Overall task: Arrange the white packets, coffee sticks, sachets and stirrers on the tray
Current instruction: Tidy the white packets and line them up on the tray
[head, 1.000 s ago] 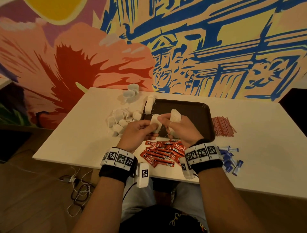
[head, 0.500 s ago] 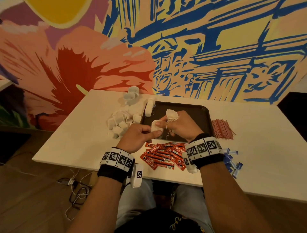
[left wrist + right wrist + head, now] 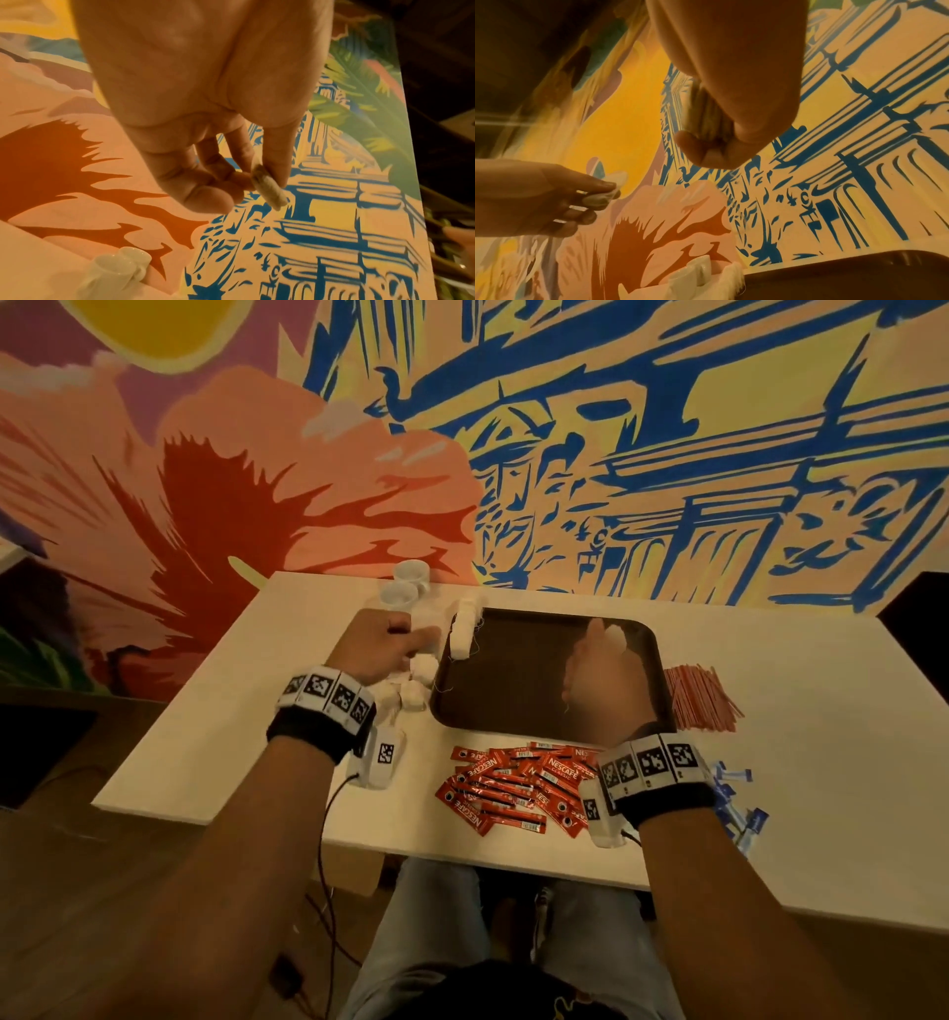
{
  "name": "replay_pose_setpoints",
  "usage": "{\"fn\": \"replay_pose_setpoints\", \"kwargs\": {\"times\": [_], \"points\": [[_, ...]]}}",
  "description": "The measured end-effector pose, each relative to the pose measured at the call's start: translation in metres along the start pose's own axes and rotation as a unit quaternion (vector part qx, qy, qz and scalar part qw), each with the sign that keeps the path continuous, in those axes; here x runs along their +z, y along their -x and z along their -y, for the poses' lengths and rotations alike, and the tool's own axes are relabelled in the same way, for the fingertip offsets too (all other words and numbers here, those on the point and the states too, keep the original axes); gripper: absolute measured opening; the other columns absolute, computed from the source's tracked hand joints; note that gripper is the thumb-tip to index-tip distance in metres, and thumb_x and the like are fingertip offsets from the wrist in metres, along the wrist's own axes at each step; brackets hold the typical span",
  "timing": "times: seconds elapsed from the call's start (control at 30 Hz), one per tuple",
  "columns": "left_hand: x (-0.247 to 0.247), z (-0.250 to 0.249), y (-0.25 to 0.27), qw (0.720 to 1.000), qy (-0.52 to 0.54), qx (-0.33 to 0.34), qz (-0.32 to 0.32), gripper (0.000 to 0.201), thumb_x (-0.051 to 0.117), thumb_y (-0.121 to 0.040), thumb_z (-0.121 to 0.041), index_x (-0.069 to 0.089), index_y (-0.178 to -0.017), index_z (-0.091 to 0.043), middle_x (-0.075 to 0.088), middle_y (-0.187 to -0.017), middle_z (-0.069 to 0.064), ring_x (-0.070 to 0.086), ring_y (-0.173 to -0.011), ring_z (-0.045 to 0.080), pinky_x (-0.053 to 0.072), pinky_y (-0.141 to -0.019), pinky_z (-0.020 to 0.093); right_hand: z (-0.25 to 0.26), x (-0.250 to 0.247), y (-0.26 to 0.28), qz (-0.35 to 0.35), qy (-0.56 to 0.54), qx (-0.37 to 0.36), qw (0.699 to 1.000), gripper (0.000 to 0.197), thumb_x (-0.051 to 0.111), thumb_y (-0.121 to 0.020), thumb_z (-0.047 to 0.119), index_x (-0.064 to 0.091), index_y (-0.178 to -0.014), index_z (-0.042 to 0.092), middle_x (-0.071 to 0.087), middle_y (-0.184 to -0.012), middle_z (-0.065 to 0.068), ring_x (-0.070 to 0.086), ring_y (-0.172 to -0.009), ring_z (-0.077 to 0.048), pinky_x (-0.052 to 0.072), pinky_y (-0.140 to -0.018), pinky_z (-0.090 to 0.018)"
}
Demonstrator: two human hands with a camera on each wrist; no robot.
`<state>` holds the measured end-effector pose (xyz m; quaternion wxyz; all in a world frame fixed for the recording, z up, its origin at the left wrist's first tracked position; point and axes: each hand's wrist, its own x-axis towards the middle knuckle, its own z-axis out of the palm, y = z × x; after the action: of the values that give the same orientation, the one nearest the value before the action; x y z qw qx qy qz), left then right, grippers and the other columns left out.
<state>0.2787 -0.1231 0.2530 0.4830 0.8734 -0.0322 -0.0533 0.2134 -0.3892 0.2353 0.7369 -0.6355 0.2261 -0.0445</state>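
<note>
A dark brown tray [image 3: 518, 724] lies mid-table with a short row of white packets [image 3: 462, 634] along its left edge. Just left of that row, above the loose pile of white packets [image 3: 413, 693], my left hand [image 3: 418, 639] pinches one white packet [image 3: 268, 189] between thumb and fingers. My right hand [image 3: 603, 636] hovers over the tray's right half, its fingers curled round a few white packets [image 3: 707, 113]. Red coffee sticks [image 3: 513, 788] lie scattered in front of the tray. Red stirrers [image 3: 703, 695] lie to its right, and blue sachets [image 3: 734, 796] sit near my right wrist.
Two small white cups [image 3: 405, 585] stand at the back, left of the tray and close to my left hand. The painted wall rises right behind the table. Bare table top stretches to the right of the stirrers and at the far left.
My hands were together in front of the tray and have parted. The left went left and away with one packet; the right went forward over the tray's right half.
</note>
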Motion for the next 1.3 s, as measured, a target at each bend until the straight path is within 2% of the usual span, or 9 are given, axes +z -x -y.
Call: {"fn": "replay_pose_setpoints", "kwargs": {"times": [0.13,0.27,0.4,0.47,0.6,0.73,0.93,1.13,1.3], "points": [[0.001,-0.003,-0.051,0.997,-0.072,0.002,0.015,0.032,0.076,-0.083,-0.037,0.074,-0.083,-0.005,0.074,-0.084,0.012,0.068,-0.076,0.025,0.060,-0.078,0.046,-0.004,0.004,-0.010,0.032,-0.025,0.049,0.998,0.041,0.053,-0.102,0.053,0.058,-0.082,0.018,0.054,-0.060,0.002,0.055,-0.056,-0.012,0.052,-0.053,-0.030],[0.011,0.005,-0.100,0.987,-0.155,-0.009,0.046,0.033,0.078,-0.073,-0.038,0.072,-0.077,-0.006,0.073,-0.082,0.016,0.070,-0.079,0.034,0.060,-0.071,0.049,-0.004,0.008,-0.020,0.055,-0.030,0.080,0.995,0.039,0.055,-0.100,0.053,0.056,-0.087,0.016,0.056,-0.065,0.000,0.060,-0.062,-0.014,0.059,-0.060,-0.038],[0.030,0.023,-0.141,0.970,-0.219,-0.003,0.108,0.024,0.071,-0.080,-0.035,0.074,-0.076,-0.011,0.073,-0.079,0.014,0.068,-0.074,0.032,0.057,-0.063,0.042,-0.008,0.010,-0.034,0.072,0.001,0.100,0.992,0.025,0.063,-0.100,0.036,0.058,-0.096,0.011,0.056,-0.087,-0.009,0.061,-0.076,-0.018,0.060,-0.063,-0.037],[0.041,0.035,-0.158,0.957,-0.253,-0.012,0.139,0.021,0.062,-0.084,-0.032,0.072,-0.071,-0.019,0.069,-0.074,0.006,0.062,-0.071,0.025,0.047,-0.057,0.031,-0.010,0.011,-0.042,0.071,0.002,0.107,0.992,0.020,0.064,-0.100,0.030,0.057,-0.098,0.011,0.055,-0.087,-0.008,0.061,-0.078,-0.019,0.060,-0.065,-0.038],[0.066,0.061,-0.185,0.934,-0.311,-0.036,0.172,0.025,0.055,-0.092,-0.023,0.060,-0.068,-0.027,0.061,-0.078,0.002,0.057,-0.078,0.024,0.041,-0.070,0.028,-0.015,0.014,-0.057,0.068,0.029,0.118,0.990,0.021,0.063,-0.100,0.031,0.059,-0.101,0.010,0.058,-0.085,-0.007,0.062,-0.079,-0.019,0.059,-0.064,-0.036],[0.085,0.083,-0.205,0.918,-0.340,-0.048,0.197,0.016,0.058,-0.088,-0.021,0.074,-0.089,-0.019,0.071,-0.096,0.005,0.064,-0.087,0.027,0.047,-0.073,0.030,-0.021,0.018,-0.069,0.073,0.047,0.128,0.988,0.023,0.062,-0.100,0.032,0.061,-0.100,0.009,0.059,-0.083,-0.006,0.062,-0.079,-0.019,0.059,-0.065,-0.037],[0.103,0.102,-0.224,0.908,-0.364,-0.039,0.203,0.012,0.061,-0.088,-0.020,0.073,-0.091,-0.019,0.072,-0.104,0.007,0.062,-0.085,0.026,0.046,-0.075,0.029,-0.030,0.020,-0.079,0.083,0.062,0.125,0.987,0.023,0.064,-0.100,0.030,0.061,-0.089,0.010,0.059,-0.083,-0.006,0.062,-0.075,-0.018,0.059,-0.064,-0.036],[0.107,0.107,-0.236,0.911,-0.383,-0.024,0.148,0.033,0.072,-0.085,-0.018,0.069,-0.119,-0.020,0.067,-0.121,0.010,0.064,-0.110,0.031,0.052,-0.093,0.035,-0.039,0.018,-0.082,0.086,0.066,0.134,0.985,0.026,0.064,-0.099,0.032,0.060,-0.087,0.009,0.059,-0.083,-0.009,0.062,-0.077,-0.020,0.059,-0.064,-0.036],[0.108,0.103,-0.236,0.925,-0.364,-0.031,0.103,0.025,0.072,-0.085,-0.024,0.066,-0.109,-0.027,0.065,-0.120,0.007,0.063,-0.109,0.031,0.052,-0.094,0.039,-0.039,0.017,-0.082,0.085,0.049,0.148,0.984,0.025,0.066,-0.098,0.031,0.060,-0.092,0.008,0.058,-0.085,-0.009,0.061,-0.079,-0.021,0.058,-0.063,-0.036]]}}
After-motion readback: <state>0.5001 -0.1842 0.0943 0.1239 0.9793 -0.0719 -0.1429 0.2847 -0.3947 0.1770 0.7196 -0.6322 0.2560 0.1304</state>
